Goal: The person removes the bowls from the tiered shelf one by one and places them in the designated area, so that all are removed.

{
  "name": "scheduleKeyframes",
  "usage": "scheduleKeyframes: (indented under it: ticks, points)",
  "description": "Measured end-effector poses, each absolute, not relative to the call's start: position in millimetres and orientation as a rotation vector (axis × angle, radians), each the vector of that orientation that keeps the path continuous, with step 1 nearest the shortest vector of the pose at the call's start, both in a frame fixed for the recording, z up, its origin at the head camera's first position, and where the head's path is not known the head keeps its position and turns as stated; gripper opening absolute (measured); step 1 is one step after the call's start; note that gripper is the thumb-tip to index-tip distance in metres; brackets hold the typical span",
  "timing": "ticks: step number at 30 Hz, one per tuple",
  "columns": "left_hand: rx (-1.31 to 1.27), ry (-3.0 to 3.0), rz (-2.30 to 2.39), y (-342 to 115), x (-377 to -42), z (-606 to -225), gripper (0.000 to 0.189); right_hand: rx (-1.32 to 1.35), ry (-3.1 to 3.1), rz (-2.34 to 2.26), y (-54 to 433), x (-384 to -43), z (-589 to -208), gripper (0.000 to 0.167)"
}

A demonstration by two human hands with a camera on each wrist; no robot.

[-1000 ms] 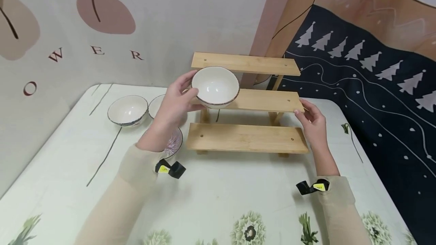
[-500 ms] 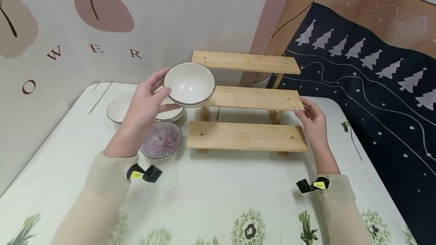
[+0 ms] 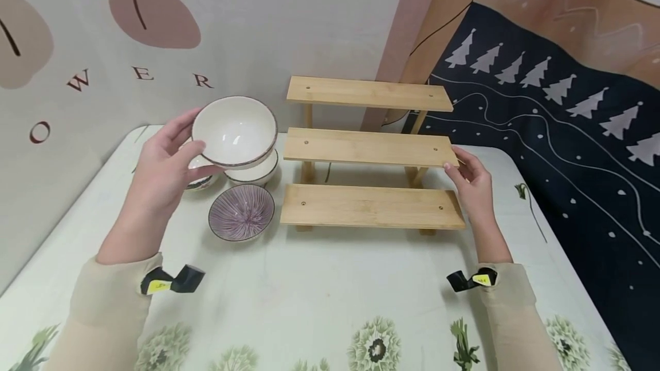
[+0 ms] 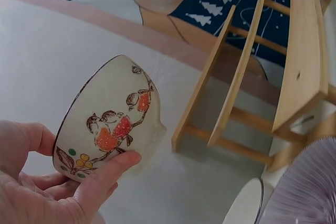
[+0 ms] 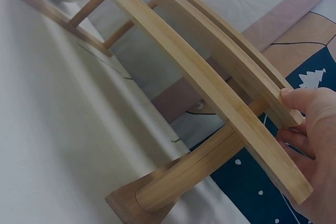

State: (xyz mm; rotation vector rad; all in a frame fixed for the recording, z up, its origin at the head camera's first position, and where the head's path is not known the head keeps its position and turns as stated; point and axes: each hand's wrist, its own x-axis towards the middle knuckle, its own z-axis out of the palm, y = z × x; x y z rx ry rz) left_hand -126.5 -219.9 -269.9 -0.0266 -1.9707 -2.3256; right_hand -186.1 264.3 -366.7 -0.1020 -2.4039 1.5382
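Observation:
My left hand (image 3: 167, 170) grips a white bowl (image 3: 234, 130) by its left side, thumb at the dark rim and fingers beneath. It is held up, overlapping two white bowls behind it in the head view. Birds and orange fruit are painted on the outside of the held bowl (image 4: 113, 121), seen in the left wrist view. With thumb and fingers, my right hand (image 3: 471, 179) pinches the right end of the middle board of a three-tier wooden shelf (image 3: 368, 146). In the right wrist view the thumb (image 5: 302, 99) lies on that board's end.
A purple-striped bowl (image 3: 242, 212) stands on the table left of the shelf's lowest board. Behind it are a white bowl (image 3: 255, 173) and another white bowl (image 3: 198, 182), mostly hidden. A floral cloth (image 3: 330, 291) covers the table, and a printed backdrop (image 3: 247, 27) rises behind.
My left hand has carried the white bowl leftward, away from the front of the shelf to above the other bowls. The purple-striped bowl has come into full view. My right hand stays on the shelf.

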Motion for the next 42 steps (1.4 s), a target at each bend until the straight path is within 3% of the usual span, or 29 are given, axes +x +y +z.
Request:
scheduleKeyframes:
  ticks: [23, 42]
  points:
    - [0.016, -1.607, -2.528, -304, -89, -316, 0.056, -0.150, -2.390, 1.558, 262, -185, -365, 0.047]
    - [0.122, -1.545, -2.580, -344, -60, -374, 0.055, -0.143, -2.386, 1.569, 262, -185, -366, 0.047]
